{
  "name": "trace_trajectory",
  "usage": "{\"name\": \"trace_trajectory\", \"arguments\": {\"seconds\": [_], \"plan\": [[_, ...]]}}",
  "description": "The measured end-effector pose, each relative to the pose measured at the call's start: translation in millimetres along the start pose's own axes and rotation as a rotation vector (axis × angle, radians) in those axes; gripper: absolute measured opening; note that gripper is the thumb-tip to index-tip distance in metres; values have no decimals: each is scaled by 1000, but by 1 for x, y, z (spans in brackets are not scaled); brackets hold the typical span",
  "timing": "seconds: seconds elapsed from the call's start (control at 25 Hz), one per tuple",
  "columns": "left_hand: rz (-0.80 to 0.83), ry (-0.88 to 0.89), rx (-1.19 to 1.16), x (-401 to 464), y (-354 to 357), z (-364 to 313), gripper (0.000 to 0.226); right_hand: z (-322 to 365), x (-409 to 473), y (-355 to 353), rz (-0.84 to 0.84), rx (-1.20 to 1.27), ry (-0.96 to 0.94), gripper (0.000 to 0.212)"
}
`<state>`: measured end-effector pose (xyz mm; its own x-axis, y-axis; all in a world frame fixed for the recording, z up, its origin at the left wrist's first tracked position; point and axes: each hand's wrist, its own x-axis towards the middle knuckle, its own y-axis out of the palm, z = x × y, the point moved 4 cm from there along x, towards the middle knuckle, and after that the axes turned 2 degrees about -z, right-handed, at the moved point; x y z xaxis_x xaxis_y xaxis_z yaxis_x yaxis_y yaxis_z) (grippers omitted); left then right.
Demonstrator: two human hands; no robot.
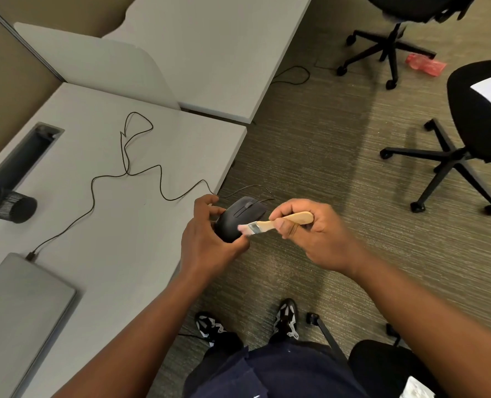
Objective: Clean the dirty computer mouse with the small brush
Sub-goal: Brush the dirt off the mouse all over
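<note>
Brushing the mouse in mid-air, just off the desk's right edge.

Left hand [207,242] is wrapped round the back of the mouse [240,218]; right hand [310,228] pinches the small brush [270,224], bristles touching the mouse's near flank. Mouse's long axis runs away from the person, the wheel end pointing up and to the right. My worry: the cable [129,168] snagging on the desk [109,225] edge and tugging the mouse, or a hard stroke knocking it out of that one-handed grip onto the floor.
</note>
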<state>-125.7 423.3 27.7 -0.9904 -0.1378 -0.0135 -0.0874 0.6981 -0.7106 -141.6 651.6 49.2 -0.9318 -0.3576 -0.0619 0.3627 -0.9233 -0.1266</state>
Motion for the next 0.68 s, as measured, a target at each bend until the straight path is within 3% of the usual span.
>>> {"name": "trace_trajectory", "arguments": {"seconds": [0.36, 0.68], "plan": [[1, -120, -168, -4, 0, 5, 86, -9, 5, -20, -247, -108, -1, 10], [50, -232, -305, -4, 3, 5, 97, -7, -3, -10, -113, 53, 23, 9]]}}
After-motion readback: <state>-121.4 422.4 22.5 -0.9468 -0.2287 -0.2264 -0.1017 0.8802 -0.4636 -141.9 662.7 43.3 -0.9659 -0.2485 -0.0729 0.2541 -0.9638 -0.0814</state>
